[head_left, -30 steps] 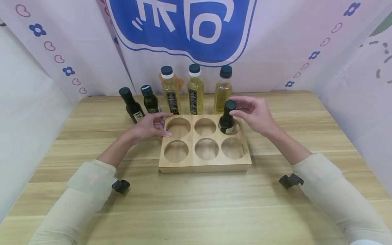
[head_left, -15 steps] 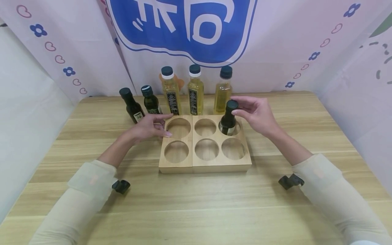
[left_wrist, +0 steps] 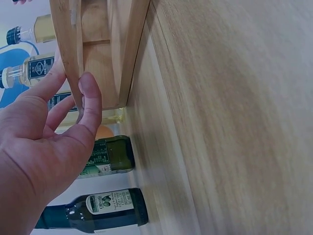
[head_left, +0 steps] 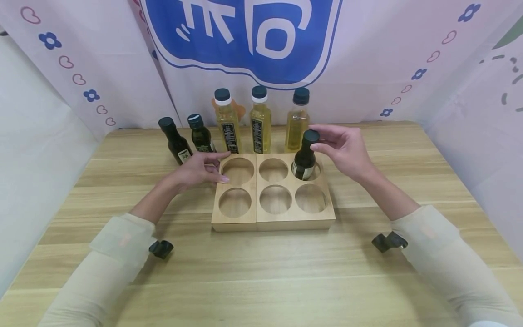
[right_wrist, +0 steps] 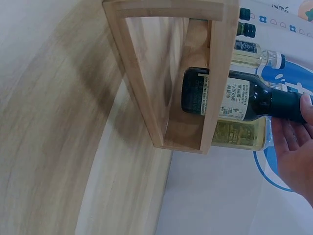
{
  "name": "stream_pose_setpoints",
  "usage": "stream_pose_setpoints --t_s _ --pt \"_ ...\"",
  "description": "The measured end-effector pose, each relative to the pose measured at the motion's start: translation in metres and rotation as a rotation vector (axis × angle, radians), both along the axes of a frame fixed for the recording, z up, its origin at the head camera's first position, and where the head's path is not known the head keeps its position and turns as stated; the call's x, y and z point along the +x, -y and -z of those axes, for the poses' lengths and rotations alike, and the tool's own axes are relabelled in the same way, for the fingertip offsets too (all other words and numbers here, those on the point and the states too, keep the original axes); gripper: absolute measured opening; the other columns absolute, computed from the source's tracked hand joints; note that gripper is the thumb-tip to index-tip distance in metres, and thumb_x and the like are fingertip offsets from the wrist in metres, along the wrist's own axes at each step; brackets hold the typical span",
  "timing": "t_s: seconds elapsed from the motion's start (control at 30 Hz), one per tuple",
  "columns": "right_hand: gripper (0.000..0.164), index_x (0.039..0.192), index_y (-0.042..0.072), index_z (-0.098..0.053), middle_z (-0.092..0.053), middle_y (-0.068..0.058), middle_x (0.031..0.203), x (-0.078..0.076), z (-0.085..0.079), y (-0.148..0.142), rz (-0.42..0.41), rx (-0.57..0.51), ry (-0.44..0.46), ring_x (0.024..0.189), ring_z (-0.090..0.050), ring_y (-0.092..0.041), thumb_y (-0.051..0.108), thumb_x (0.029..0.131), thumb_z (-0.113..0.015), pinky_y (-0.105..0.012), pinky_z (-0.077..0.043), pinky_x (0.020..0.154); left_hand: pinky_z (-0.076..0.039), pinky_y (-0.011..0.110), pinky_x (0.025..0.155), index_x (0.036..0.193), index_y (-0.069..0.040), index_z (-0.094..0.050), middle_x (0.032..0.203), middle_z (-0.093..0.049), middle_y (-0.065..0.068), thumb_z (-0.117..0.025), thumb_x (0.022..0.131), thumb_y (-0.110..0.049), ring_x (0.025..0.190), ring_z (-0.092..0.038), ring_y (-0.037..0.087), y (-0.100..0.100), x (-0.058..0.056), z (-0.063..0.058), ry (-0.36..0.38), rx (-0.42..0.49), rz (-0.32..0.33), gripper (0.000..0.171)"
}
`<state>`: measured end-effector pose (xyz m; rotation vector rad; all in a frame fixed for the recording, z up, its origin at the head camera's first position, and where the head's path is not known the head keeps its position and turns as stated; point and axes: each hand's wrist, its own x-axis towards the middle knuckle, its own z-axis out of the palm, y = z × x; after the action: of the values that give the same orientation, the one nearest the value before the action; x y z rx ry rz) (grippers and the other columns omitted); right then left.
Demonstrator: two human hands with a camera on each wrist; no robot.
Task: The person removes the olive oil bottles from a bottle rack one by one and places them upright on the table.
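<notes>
My right hand point(head_left: 345, 152) pinches the capped neck of a dark glass oil bottle point(head_left: 304, 159) between thumb and fingers. The bottle's lower part stands inside the back right hole of a pale wooden bottle rack point(head_left: 294, 223). In the right wrist view, its base point(right_wrist: 192, 91) shows below the rack's top board, a little above the rack's lower edge. My left hand point(head_left: 197, 170) holds the rack's left edge near the back corner. The left wrist view shows the thumb point(left_wrist: 90, 90) on the near side of the board and fingers behind it.
Behind the rack stand three clear bottles of yellow oil, at left point(head_left: 229, 127), middle point(head_left: 260, 125) and right point(head_left: 297, 122). Two dark green bottles, one tall point(head_left: 176, 141) and one shorter point(head_left: 202, 136), stand behind my left hand. A printed cloth point(head_left: 351, 68) hangs at the table's back.
The right hand and the top of the dark bottle have shifted slightly to the right, with the bottle still in the back right hole. The left hand and rack stay put.
</notes>
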<state>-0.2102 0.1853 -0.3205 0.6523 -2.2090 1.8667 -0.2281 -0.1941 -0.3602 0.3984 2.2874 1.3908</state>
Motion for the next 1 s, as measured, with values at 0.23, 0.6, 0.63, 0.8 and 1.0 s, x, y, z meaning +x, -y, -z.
stream_pose_setpoints --t_s 0.23,0.6,0.63,0.8,1.0 --pt "0.038 0.121 -0.018 -0.065 -0.078 0.002 0.105 0.001 -0.006 0.002 0.011 -0.008 -0.033 0.092 -0.075 -0.006 -0.023 0.084 -0.071 -0.024 -0.062 0.085 -0.061 0.027 0.072 0.158 -0.001 -0.039 0.110 -0.053 0.017 -0.078 0.089 0.004 0.077 -0.064 0.010 0.000 0.000 0.002 0.001 0.019 -0.011 0.079" --pt "0.038 0.121 -0.019 -0.064 -0.078 0.005 0.104 0.004 -0.012 0.002 0.021 -0.052 -0.034 0.092 -0.075 -0.007 -0.025 0.083 -0.069 -0.024 -0.062 0.084 -0.058 0.024 0.069 0.158 -0.002 -0.039 0.110 -0.054 0.018 -0.076 0.091 0.005 0.071 -0.060 0.009 0.000 0.000 0.002 0.019 0.032 -0.008 0.077" --pt "0.038 0.120 -0.020 -0.063 -0.078 0.006 0.103 0.004 -0.013 0.002 0.018 -0.060 -0.036 0.092 -0.075 -0.008 -0.025 0.083 -0.069 -0.024 -0.062 0.085 -0.058 0.024 0.069 0.158 -0.002 -0.039 0.110 -0.054 0.018 -0.076 0.091 0.005 0.071 -0.060 0.009 0.000 0.000 0.001 0.018 0.030 -0.007 0.077" --pt "0.037 0.120 -0.020 -0.063 -0.078 0.011 0.101 0.004 -0.015 0.002 0.021 -0.082 -0.046 0.092 -0.075 -0.008 -0.026 0.084 -0.068 -0.023 -0.062 0.085 -0.059 0.024 0.070 0.158 -0.003 -0.039 0.111 -0.054 0.020 -0.077 0.090 0.005 0.074 -0.064 0.011 0.000 0.000 0.000 0.012 0.017 -0.004 0.077" --pt "0.037 0.121 -0.020 -0.062 -0.077 0.013 0.100 0.005 -0.017 0.002 0.034 -0.088 -0.036 0.092 -0.075 -0.008 -0.025 0.084 -0.068 -0.022 -0.062 0.085 -0.060 0.025 0.071 0.158 -0.003 -0.039 0.110 -0.054 0.020 -0.077 0.090 0.005 0.073 -0.064 0.010 0.000 0.000 0.000 0.018 0.020 -0.009 0.079"
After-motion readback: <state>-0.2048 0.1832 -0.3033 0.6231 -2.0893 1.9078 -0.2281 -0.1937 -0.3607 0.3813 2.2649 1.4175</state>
